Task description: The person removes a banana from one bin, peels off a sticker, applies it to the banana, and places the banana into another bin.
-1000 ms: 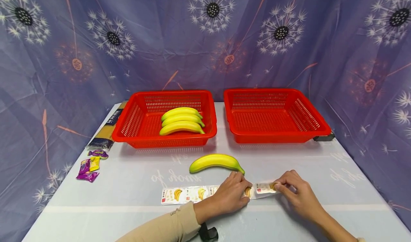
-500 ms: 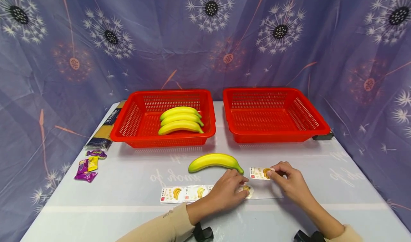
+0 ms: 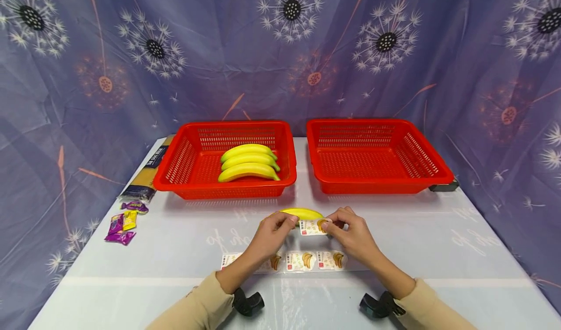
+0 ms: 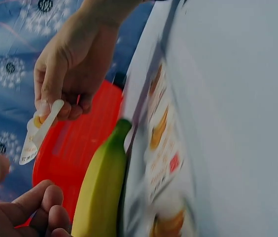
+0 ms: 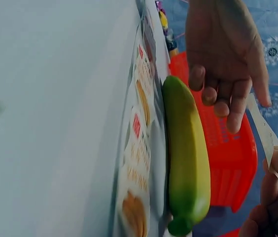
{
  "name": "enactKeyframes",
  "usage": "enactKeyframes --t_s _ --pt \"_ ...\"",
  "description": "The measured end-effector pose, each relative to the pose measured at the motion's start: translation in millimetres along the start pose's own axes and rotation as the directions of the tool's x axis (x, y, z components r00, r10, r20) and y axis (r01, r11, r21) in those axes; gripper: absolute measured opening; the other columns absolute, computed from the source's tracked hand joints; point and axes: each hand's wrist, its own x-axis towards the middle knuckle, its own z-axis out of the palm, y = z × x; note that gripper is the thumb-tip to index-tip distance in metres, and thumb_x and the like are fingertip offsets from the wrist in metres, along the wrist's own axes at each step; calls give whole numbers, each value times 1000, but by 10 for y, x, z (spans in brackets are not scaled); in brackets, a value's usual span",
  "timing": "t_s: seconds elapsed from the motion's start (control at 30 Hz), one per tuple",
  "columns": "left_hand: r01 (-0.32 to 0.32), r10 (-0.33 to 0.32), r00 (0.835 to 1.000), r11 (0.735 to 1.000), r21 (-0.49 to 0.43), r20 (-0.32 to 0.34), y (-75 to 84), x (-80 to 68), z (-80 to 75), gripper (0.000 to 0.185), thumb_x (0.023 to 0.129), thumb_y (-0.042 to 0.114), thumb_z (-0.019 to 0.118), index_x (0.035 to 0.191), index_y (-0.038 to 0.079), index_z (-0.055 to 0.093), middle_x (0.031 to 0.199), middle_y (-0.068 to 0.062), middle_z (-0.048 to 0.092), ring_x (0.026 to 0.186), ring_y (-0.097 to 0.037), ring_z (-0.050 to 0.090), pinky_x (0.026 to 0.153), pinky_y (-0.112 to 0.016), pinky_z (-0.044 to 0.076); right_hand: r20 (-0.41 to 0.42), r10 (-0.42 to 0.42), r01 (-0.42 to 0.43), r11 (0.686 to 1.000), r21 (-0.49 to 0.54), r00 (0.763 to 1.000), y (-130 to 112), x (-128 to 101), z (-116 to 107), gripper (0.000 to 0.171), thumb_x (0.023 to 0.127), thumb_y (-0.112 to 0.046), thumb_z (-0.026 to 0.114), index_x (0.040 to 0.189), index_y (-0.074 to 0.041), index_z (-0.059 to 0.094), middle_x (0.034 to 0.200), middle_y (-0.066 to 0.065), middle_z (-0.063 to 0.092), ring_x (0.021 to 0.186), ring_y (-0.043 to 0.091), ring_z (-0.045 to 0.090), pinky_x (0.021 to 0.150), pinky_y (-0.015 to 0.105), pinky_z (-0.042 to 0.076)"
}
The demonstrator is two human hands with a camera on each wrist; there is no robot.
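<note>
A banana-printed label sticker (image 3: 311, 227) is up over the yellow banana (image 3: 302, 213), one end pinched between the thumb and finger of my right hand (image 3: 354, 232). My left hand (image 3: 268, 237) is at the label's other end; in the right wrist view its thumb (image 5: 261, 81) and forefinger stand apart around the tip of the label (image 5: 264, 133). The banana (image 5: 186, 153) lies on the table just below both hands. Nearer me, a backing strip (image 3: 301, 261) with several more labels lies flat, its left part hidden by my left forearm.
Behind the hands stand two red baskets: the left basket (image 3: 232, 191) holds three bananas (image 3: 249, 162), the right basket (image 3: 381, 188) holds none. Wrapped sweets (image 3: 120, 237) and a long packet (image 3: 144, 176) lie at the table's left edge.
My right hand has lifted a label off the strip and carried it left over the banana. My left hand has left the strip and come up to the label's free end.
</note>
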Motion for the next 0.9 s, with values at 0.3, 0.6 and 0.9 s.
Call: enactKeyframes --t_s 0.3,0.6,0.9 --pt "38 -39 999 998 39 8 -73 147 -171 21 83 30 70 90 11 72 79 -2 68 65 -7 51 59 -21 42 16 -29 29 1000 7 999 41 178 228 7 80 -23 74 76 -20 69 67 -7 55 72 7 44 64 26 39" --pt "-40 48 998 986 161 -43 -30 249 -231 15 81 22 72 72 10 66 68 1 57 69 -10 45 63 -22 36 20 79 -77 992 -97 997 -25 310 305 10 79 -23 75 75 -16 69 65 -5 57 70 11 45 67 24 37" --pt "-70 99 993 928 367 -61 -68 340 -236 18 80 27 72 72 13 64 69 3 56 71 -10 42 66 -24 33 71 128 -106 961 -256 989 2 431 324 19 78 -27 75 69 -14 64 62 -4 53 68 13 43 64 28 34"
